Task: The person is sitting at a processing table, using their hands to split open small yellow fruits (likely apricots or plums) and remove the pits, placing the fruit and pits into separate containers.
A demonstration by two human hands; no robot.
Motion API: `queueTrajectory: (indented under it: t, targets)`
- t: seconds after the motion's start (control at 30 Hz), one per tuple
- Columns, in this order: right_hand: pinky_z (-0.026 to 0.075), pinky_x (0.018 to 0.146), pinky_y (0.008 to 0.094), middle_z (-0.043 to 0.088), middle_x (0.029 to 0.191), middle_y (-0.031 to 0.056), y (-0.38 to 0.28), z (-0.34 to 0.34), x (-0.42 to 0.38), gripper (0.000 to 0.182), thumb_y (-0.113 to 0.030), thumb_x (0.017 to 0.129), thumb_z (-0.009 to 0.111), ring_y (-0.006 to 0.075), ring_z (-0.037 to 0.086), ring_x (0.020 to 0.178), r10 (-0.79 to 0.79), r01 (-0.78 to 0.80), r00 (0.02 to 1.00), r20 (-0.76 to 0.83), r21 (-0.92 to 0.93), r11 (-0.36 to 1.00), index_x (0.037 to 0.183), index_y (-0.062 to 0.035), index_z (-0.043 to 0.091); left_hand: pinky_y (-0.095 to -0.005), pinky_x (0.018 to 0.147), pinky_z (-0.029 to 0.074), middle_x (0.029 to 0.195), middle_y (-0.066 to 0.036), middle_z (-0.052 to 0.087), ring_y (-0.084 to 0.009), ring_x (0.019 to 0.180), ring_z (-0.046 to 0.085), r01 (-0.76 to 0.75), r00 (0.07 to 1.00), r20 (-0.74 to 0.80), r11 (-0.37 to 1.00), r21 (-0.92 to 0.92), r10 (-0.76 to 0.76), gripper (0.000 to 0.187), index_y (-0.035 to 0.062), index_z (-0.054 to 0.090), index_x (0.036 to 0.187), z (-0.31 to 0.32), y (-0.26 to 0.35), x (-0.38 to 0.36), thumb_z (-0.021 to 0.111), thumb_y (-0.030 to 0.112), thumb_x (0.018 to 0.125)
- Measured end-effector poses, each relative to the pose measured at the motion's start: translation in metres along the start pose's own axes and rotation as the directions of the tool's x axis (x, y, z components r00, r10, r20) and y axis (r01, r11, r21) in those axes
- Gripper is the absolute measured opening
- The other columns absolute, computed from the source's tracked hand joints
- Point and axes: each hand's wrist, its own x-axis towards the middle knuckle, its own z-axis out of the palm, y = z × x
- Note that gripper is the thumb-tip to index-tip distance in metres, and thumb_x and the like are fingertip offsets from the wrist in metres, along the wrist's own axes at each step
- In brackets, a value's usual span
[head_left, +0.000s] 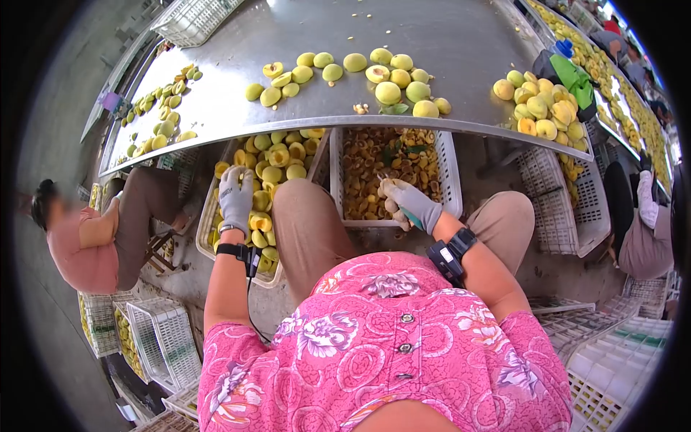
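My left hand [236, 198], in a grey glove, is low over a crate [272, 277] of whole and halved yellow stone fruit [277, 157]. Its fingers look extended and slightly apart; the palm side is hidden. My right hand [412, 201], also gloved, hovers at the front of a white crate [452, 169] filled with brown pits and scraps [367, 162]. The right fingers are curled closed, with a small thin thing showing at their tips that I cannot make out. Above both crates, more yellow-green fruit [388, 93] lies on the metal table [317, 111].
A fruit pile [543, 108] and a green bag [574, 81] occupy the table's right end. Fruit also lies along its left side. A person in pink [83, 245] sits at left, another [648, 245] at right. White crates [165, 345] stand on the floor behind me.
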Motion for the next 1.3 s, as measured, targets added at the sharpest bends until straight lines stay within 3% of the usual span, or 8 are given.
queueTrajectory:
  t: [0.27, 0.53, 0.6, 0.67, 0.73, 0.83, 1.07, 1.3]
  targets:
    - [0.034, 0.029, 0.0288, 0.054, 0.065, 0.0043, 0.006, -0.003, 0.008, 0.037, -0.044, 0.095, 0.051, 0.0130, 0.046, 0.036, -0.105, 0.103, 0.994, 0.027, 0.071, 0.992, 0.102, -0.0076, 0.049, -0.0353, 0.094, 0.045, 0.118, -0.017, 0.059, -0.0281, 0.112, 0.058, -0.287, 0.856, 0.278, 0.846, -0.449, 0.437, 0.046, 0.0020, 0.057, 0.120, 0.038, 0.221, 0.098, 0.065, 0.033, 0.087]
    - [0.036, 0.029, 0.0263, 0.049, 0.064, 0.0013, 0.000, -0.014, -0.011, 0.036, -0.042, 0.095, 0.052, 0.0111, 0.045, 0.036, -0.222, 0.217, 0.974, 0.051, 0.087, 0.972, 0.102, -0.0075, 0.048, -0.0381, 0.094, 0.048, 0.122, -0.024, 0.055, -0.0367, 0.114, 0.056, -0.285, 0.867, 0.420, 0.958, -0.020, 0.267, 0.073, 0.0025, 0.046, 0.131, 0.140, 0.303, 0.117, 0.073, 0.041, 0.075]
    - [0.037, 0.030, 0.0266, 0.050, 0.065, 0.0021, -0.005, -0.014, -0.017, 0.036, -0.042, 0.095, 0.051, 0.0114, 0.044, 0.036, -0.198, 0.196, 0.980, 0.015, 0.082, 0.977, 0.103, -0.0070, 0.047, -0.0373, 0.093, 0.048, 0.120, -0.022, 0.057, -0.0335, 0.111, 0.058, -0.219, 0.827, 0.510, 0.971, -0.094, 0.236, 0.071, 0.0028, 0.048, 0.128, 0.127, 0.296, 0.122, 0.075, 0.038, 0.073]
    - [0.037, 0.030, 0.0268, 0.050, 0.065, 0.0021, -0.010, -0.013, -0.021, 0.035, -0.041, 0.096, 0.051, 0.0118, 0.044, 0.036, -0.221, 0.222, 0.975, -0.012, 0.079, 0.972, 0.103, -0.0072, 0.047, -0.0352, 0.093, 0.048, 0.118, -0.019, 0.058, -0.0280, 0.108, 0.060, 0.153, 0.861, 0.501, 0.894, -0.421, 0.088, 0.068, 0.0029, 0.049, 0.124, 0.115, 0.291, 0.118, 0.076, 0.035, 0.070]
    - [0.035, 0.030, 0.0275, 0.049, 0.064, 0.0020, -0.011, -0.013, -0.023, 0.034, -0.041, 0.096, 0.050, 0.0119, 0.045, 0.037, -0.255, 0.260, 0.965, -0.062, 0.081, 0.962, 0.102, -0.0080, 0.047, -0.0377, 0.090, 0.051, 0.114, -0.015, 0.059, -0.0250, 0.103, 0.061, 0.121, 0.855, 0.506, 0.903, -0.413, 0.116, 0.055, 0.0042, 0.051, 0.121, 0.121, 0.280, 0.120, 0.072, 0.029, 0.076]
    - [0.034, 0.030, 0.0272, 0.047, 0.065, 0.0015, -0.019, -0.015, -0.032, 0.032, -0.041, 0.096, 0.050, 0.0117, 0.043, 0.038, -0.210, 0.217, 0.976, -0.064, 0.138, 0.966, 0.103, -0.0096, 0.046, -0.0464, 0.083, 0.054, 0.111, -0.014, 0.059, -0.0283, 0.099, 0.061, 0.602, 0.790, 0.578, -0.078, -0.795, 0.201, 0.034, 0.0047, 0.052, 0.118, 0.106, 0.264, 0.101, 0.056, 0.016, 0.086]
    - [0.035, 0.032, 0.0265, 0.047, 0.066, -0.0001, -0.035, 0.007, -0.044, 0.029, -0.039, 0.097, 0.049, 0.0092, 0.041, 0.040, -0.286, 0.289, 0.957, -0.042, 0.118, 0.950, 0.105, -0.0115, 0.048, -0.0543, 0.098, 0.047, 0.122, -0.024, 0.054, -0.0386, 0.113, 0.054, 0.677, 0.734, 0.522, -0.529, -0.512, 0.434, 0.042, -0.0028, 0.049, 0.123, 0.066, 0.239, 0.038, 0.048, 0.014, 0.085]
    - [0.034, 0.031, 0.0243, 0.046, 0.064, -0.0013, -0.050, 0.023, -0.053, 0.023, -0.036, 0.099, 0.047, 0.0078, 0.041, 0.039, -0.392, 0.395, 0.919, -0.046, 0.073, 0.916, 0.097, -0.0136, 0.047, -0.0522, 0.095, 0.048, 0.111, -0.019, 0.060, -0.0351, 0.103, 0.059, 0.668, 0.722, 0.595, -0.580, -0.466, 0.354, 0.035, -0.0005, 0.053, 0.115, 0.079, 0.238, 0.015, 0.042, 0.028, 0.098]
